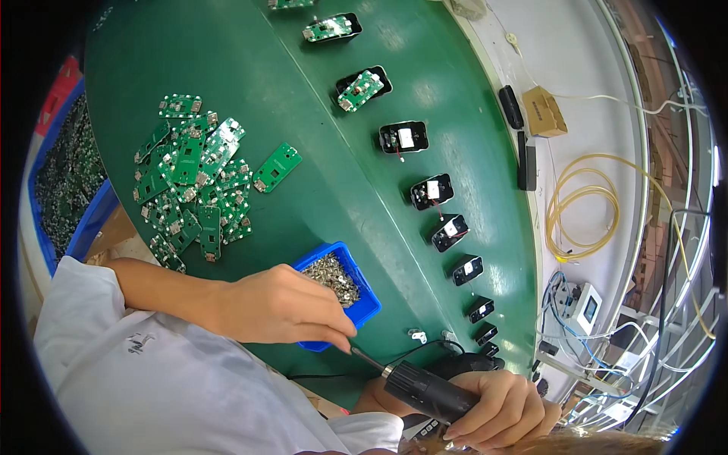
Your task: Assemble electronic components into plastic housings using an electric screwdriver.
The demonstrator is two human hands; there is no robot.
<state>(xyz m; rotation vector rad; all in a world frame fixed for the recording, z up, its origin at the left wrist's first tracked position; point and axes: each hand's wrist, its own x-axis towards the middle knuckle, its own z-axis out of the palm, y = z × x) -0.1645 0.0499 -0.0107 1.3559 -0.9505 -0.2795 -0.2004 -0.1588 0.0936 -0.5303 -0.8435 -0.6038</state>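
Note:
My right hand (504,409) is wrapped round the body of a black electric screwdriver (425,390), whose thin bit points up and to the left. By the tip of that bit is my left hand (284,307), its thumb and fingers pinched together. Whatever may be between those fingertips is too small to make out. Partly under my left hand stands a blue bin (362,302) of small metal parts (334,279). A black cord trails over the table beside the screwdriver.
Green circuit boards (189,159) lie heaped on the green table (296,98), one board (278,167) apart. Black housings (403,137) form a curved row at right, some with boards on them. Farther right are a small carton (544,111) and coiled yellow tubing (584,205). A larger blue crate (95,220) holds more boards.

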